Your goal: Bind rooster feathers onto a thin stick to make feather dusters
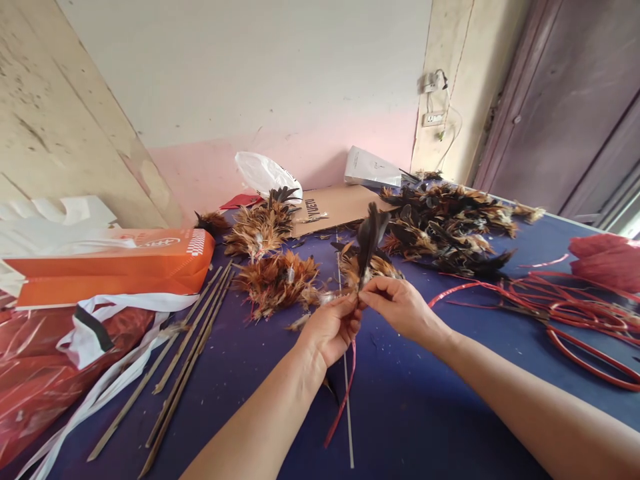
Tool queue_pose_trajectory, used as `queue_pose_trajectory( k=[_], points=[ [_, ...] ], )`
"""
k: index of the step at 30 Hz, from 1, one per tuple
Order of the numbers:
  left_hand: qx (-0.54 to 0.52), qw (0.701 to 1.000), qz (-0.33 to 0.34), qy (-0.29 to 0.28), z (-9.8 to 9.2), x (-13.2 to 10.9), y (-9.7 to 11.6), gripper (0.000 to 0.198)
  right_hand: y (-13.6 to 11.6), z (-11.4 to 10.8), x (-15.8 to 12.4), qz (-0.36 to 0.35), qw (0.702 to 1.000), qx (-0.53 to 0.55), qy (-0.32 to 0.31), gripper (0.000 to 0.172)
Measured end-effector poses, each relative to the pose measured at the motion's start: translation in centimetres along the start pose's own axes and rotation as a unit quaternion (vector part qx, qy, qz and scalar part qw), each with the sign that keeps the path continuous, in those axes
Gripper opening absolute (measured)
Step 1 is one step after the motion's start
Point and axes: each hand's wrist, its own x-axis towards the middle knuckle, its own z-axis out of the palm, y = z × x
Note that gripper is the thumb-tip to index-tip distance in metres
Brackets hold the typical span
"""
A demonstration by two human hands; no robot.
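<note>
Over the middle of the blue table, my left hand (333, 327) and my right hand (403, 308) meet, fingertips pinched together. A dark feather (371, 243) stands upright from between them, its quill end at the fingers; exactly which fingertips bear it is partly hidden. Below my left hand dangles a red plastic strip (345, 393), beside a thin pale stick (349, 413) on the table. Brown feathers (383, 267) show just behind my right hand. Left of my hands sits a bunch of reddish-brown feathers (279, 279), with a lighter brown bunch (260, 230) behind it.
Dark feathers (445, 220) are piled at the back right. Tangled red strips (575, 303) and scissors with red handles (595, 357) lie at right. Several sticks (185, 353), an orange bag (120, 263) and red plastic (30, 373) occupy the left; cardboard (340, 203) lies behind.
</note>
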Motion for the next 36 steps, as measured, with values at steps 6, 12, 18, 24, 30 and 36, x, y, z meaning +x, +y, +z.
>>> queue_pose_trajectory(
  k=[6, 12, 18, 24, 30, 36],
  points=[
    [0.06, 0.998, 0.034, -0.01, 0.2, -0.2, -0.4, 0.004, 0.4, -0.1, 0.4, 0.13, 0.957, 0.259, -0.022, 0.019],
    [0.104, 0.991, 0.048, 0.068, 0.0, 0.2, -0.9, 0.011, 0.5, -0.2, 0.8, 0.229, 0.854, 0.462, -0.066, 0.023],
    [-0.001, 0.999, 0.025, 0.041, -0.4, 0.7, -0.4, 0.008, 0.9, -1.7, 1.0, 0.208, 0.875, 0.438, -0.005, 0.022],
    [-0.052, 0.998, -0.011, 0.025, -0.7, 0.8, 0.2, 0.008, 1.8, -2.5, 0.8, 0.203, 0.882, 0.422, -0.062, 0.023],
    [-0.033, 0.999, 0.001, 0.015, -0.7, 0.8, 0.2, 0.01, 1.2, -2.9, 0.7, 0.186, 0.881, 0.432, -0.059, 0.011],
    [-0.05, 0.998, 0.003, 0.024, -0.5, 0.6, 0.6, 0.013, 0.9, -5.0, 0.8, 0.122, 0.83, 0.543, -0.029, 0.014]
  ],
)
